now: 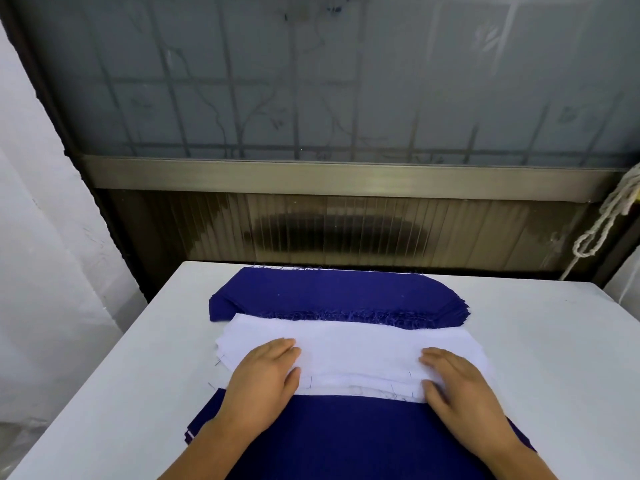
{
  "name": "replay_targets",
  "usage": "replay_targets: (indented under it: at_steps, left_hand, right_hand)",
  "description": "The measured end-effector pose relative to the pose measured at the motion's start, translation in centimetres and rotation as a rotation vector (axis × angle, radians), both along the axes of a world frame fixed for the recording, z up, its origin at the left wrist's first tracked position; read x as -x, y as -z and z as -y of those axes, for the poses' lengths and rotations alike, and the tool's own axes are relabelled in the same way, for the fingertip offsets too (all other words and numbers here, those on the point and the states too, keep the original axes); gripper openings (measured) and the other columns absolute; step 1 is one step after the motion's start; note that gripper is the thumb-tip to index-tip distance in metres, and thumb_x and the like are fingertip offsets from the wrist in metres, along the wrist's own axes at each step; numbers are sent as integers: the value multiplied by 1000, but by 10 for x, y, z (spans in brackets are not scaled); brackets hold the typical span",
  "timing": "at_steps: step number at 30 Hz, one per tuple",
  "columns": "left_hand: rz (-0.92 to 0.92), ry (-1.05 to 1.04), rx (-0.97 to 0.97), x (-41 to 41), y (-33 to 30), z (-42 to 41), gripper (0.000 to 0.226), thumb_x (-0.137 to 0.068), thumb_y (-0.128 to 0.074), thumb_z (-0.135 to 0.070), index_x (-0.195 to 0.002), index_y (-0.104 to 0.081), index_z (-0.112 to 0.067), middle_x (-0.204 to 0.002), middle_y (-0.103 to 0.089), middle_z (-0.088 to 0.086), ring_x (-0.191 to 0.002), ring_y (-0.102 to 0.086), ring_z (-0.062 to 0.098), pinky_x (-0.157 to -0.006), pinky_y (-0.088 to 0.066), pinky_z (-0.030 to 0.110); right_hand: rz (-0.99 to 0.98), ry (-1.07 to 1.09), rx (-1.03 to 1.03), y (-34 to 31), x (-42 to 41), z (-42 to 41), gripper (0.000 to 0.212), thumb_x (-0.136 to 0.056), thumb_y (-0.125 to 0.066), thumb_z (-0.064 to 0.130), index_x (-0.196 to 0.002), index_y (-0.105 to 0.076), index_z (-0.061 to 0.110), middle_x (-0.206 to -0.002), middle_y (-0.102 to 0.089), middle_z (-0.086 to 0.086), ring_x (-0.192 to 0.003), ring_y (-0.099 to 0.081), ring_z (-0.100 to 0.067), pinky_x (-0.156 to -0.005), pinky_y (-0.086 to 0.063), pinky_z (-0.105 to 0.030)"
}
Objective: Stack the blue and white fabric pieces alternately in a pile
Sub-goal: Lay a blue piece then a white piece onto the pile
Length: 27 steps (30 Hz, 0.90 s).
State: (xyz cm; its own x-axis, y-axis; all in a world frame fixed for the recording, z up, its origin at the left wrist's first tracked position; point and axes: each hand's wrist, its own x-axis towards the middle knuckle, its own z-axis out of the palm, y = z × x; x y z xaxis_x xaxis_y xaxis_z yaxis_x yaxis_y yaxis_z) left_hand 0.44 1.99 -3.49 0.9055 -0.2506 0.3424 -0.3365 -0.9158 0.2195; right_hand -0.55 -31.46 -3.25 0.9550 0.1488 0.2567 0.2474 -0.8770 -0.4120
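Note:
A stack of white fabric pieces (356, 348) lies across the middle of the white table (554, 341). Behind it sits a thick stack of dark blue fabric pieces (332, 294) with frayed edges. Nearest me is a pile (349, 434) topped by a blue piece, with a white edge showing at its left side. My left hand (263, 382) lies flat with straight fingers on the left part of the white stack. My right hand (460, 386) lies flat on its right part, thumb at the near edge of the white fabric.
Behind the table stands a frosted patterned window with a metal sill (346, 178) and a ribbed panel below. A knotted white rope (602, 220) hangs at the right. A white curtain (45, 237) hangs along the left.

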Motion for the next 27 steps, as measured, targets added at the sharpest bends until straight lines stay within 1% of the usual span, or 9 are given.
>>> replay_targets:
  at_steps: [3,6,10,15,17,20,22,25,27]
  left_hand:
    - [108,31,6,1,3,-2,19,-83,-71,-28,-100,-76,-21,-111,-71,-6,-100,-68,12,-86,-54,28]
    - [150,47,9,5,4,-2,33,-86,-48,-39,-94,-76,-23,-105,-72,-9,-95,-68,10,-82,-54,25]
    - [154,62,37,7,7,-5,32,-83,-49,-41,-91,-76,-25,-102,-71,-12,-91,-66,7,-80,-51,22]
    - [178,105,64,10,7,-6,24,-86,-51,-33,-85,-74,-26,-93,-67,-16,-86,-59,3,-78,-47,17]
    - [174,116,86,11,5,-7,24,-88,-51,-33,-86,-74,-26,-94,-66,-17,-86,-59,2,-78,-46,16]
    - [163,128,109,13,-1,-8,27,-90,-49,-33,-87,-74,-25,-96,-67,-17,-87,-60,1,-77,-48,16]
    - [156,130,114,14,-7,-8,27,-90,-48,-31,-89,-74,-23,-96,-67,-17,-86,-61,1,-76,-49,17]
    - [149,124,108,14,-22,-9,25,-90,-49,-27,-88,-73,-23,-95,-68,-18,-86,-61,2,-77,-46,13]
    - [134,107,113,14,-35,-11,16,-88,-56,-24,-87,-72,-23,-92,-67,-19,-84,-61,2,-74,-45,13]
  right_hand:
    - [109,-1,18,3,0,1,32,-76,-79,8,-107,-73,16,-117,-68,6,-105,-65,-18,-94,-44,-27]
    - [201,-2,29,2,-1,2,28,-73,-81,6,-98,-75,16,-108,-71,6,-95,-68,-17,-91,-44,-19]
    - [311,-18,45,1,0,3,11,-77,-73,10,-87,-75,15,-94,-71,7,-86,-69,-15,-83,-43,-19]
    - [297,5,-21,0,0,3,36,-54,-85,-11,-77,-70,12,-84,-67,7,-81,-54,-7,-71,-44,-21]
    - [287,-21,-37,-1,0,4,28,-63,-83,-6,-77,-69,14,-85,-66,9,-83,-53,-5,-72,-44,-20]
    - [275,-75,-40,-2,3,6,6,-82,-66,13,-84,-70,17,-91,-64,14,-88,-55,0,-78,-45,-20]
    - [276,-88,-50,-4,4,6,11,-86,-60,18,-86,-71,17,-94,-64,14,-91,-56,-1,-81,-45,-21]
    - [273,-87,-67,-12,6,4,9,-85,-69,8,-86,-71,16,-95,-65,14,-90,-57,-1,-80,-45,-18]
    - [228,-82,-104,-22,9,4,15,-82,-70,5,-84,-69,19,-93,-64,19,-89,-57,2,-76,-42,-8]
